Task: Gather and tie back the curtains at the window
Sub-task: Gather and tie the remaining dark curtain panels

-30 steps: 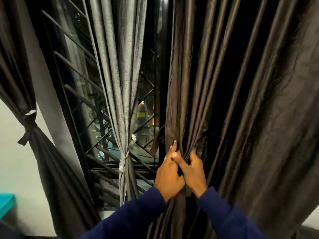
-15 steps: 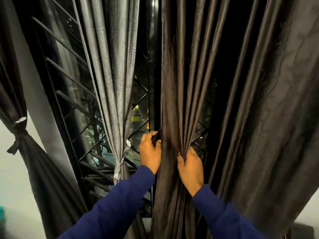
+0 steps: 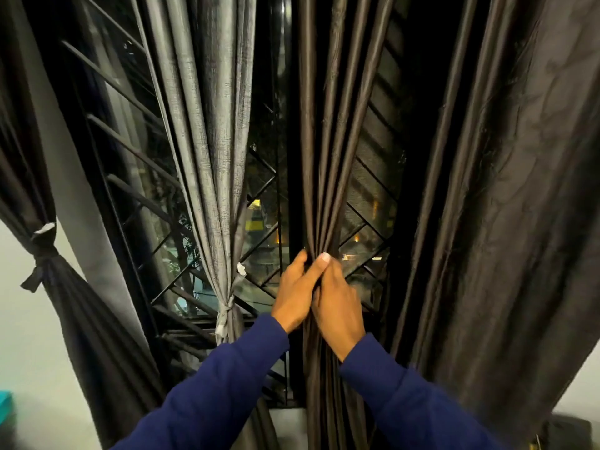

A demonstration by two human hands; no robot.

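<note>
— Brown, glossy fabric is what you have in both hands: the dark brown satin curtain panel (image 3: 328, 157) hanging in front of the middle of the window, its pleats drawn together into a narrow bunch where you hold it.

— How are my fingers sitting on it?

— Your left hand (image 3: 297, 289) comes in from the left side of the bunch, fingers curled round behind the folds and the thumb laid up across the front. Your right hand (image 3: 339, 302) wraps the same bunch from the right, fingers closed over the cloth. The two hands touch each other, thumb against knuckles. Both grip the fabric; neither is loose.

— And the rest of the curtains?

— Just beside your left hand hangs a grey woven curtain (image 3: 211, 141), already cinched low down with a pale knotted tie (image 3: 227, 315). Far to the left, against the wall, a dark curtain (image 3: 74, 319) is gathered too, bound by a dark ribbon tie (image 3: 40, 264) with a loose end hanging. To your right a broad dark brown drape (image 3: 519, 222) falls wide and wrinkled, not gathered.

— What is behind the cloth?

— Black metal window bars (image 3: 130, 151), slanted across the glass, with small yellow lights showing beyond. Your navy blue sleeves (image 3: 211, 394) reach up from below. A teal edge (image 3: 5, 407) shows at the lower left; what it belongs to I cannot tell.
</note>
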